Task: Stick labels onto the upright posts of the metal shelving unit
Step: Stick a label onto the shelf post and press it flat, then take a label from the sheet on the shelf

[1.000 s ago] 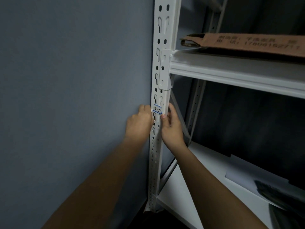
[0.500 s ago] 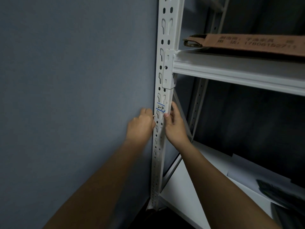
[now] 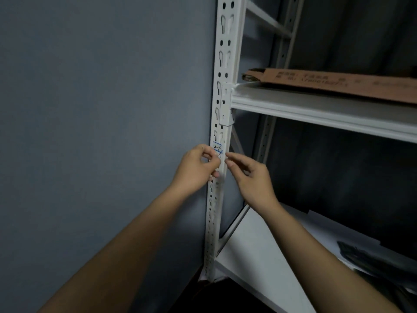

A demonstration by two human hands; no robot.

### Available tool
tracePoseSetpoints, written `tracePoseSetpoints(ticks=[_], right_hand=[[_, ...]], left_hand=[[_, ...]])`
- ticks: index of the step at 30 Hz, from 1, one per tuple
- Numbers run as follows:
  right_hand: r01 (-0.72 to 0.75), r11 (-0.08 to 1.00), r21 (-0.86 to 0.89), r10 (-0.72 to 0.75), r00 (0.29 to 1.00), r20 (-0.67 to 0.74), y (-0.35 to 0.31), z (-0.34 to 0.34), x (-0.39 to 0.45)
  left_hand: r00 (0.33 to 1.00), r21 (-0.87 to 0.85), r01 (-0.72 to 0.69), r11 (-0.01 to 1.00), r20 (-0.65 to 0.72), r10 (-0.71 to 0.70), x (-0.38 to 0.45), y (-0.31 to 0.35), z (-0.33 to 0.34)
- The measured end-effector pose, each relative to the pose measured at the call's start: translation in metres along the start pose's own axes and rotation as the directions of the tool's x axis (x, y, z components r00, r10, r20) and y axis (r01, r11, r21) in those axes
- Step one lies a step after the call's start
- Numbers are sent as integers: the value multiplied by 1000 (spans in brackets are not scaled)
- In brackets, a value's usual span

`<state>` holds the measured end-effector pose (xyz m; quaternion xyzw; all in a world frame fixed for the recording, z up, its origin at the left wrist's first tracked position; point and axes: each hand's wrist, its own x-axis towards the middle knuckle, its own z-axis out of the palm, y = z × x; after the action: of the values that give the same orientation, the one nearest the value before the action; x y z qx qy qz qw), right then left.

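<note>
Item: upright post point(image 3: 222, 123), white perforated metal, front left corner of the shelving unit, standing against the grey-blue wall point(image 3: 101, 109). All places below are given from this post.

Label point(image 3: 218, 147): small white sticker with blue lines and handwritten "2-4", stuck on the post's front face, just below the bracket where the upper shelf point(image 3: 316, 109) joins. Its lower edge looks slightly lifted or creased; you cannot tell for sure.

Your left hand point(image 3: 196, 170): on the post's left side, just below the label, fingers curled with thumb and forefinger pinched together at the post's edge. Something small and pale may sit between the fingertips; the view is too blurred to tell what.

Your right hand point(image 3: 250, 177): on the post's right side, level with the left, fingers loosely bent and holding nothing, forefinger tip touching or nearly touching the post's right edge below the label.

Flattened cardboard box point(image 3: 327, 81): lies on the upper shelf, right of the post.

Lower shelf point(image 3: 259, 256): meets the post near its foot; carries a pale sheet point(image 3: 327, 229) and dark items point(image 3: 379, 263) far to the right.
</note>
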<state>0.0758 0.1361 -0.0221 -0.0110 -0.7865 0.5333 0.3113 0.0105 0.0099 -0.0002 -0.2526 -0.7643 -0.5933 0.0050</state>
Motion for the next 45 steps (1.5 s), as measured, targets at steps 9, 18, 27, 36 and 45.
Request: tracePoseSetpoints(ticks=[9, 18, 27, 36, 45], right_hand=[[25, 981, 190, -24, 1000, -6, -42, -11, -27], [77, 974, 214, -56, 993, -104, -71, -23, -39], [123, 975, 184, -84, 975, -207, -112, -60, -39], [149, 988, 33, -133, 946, -295, -150, -133, -35], [115, 952, -282, -233, 871, -432, -185, -222, -18]], left_hand=[[986, -140, 66, 988, 162, -43, -39, 32, -16], [982, -196, 40, 980, 189, -2, -61, 66, -24], [981, -134, -47, 990, 181, 71, -69, 114, 1], [972, -152, -157, 976, 149, 179, -60, 187, 46], [935, -173, -267, 948, 192, 298, -50, 260, 105]])
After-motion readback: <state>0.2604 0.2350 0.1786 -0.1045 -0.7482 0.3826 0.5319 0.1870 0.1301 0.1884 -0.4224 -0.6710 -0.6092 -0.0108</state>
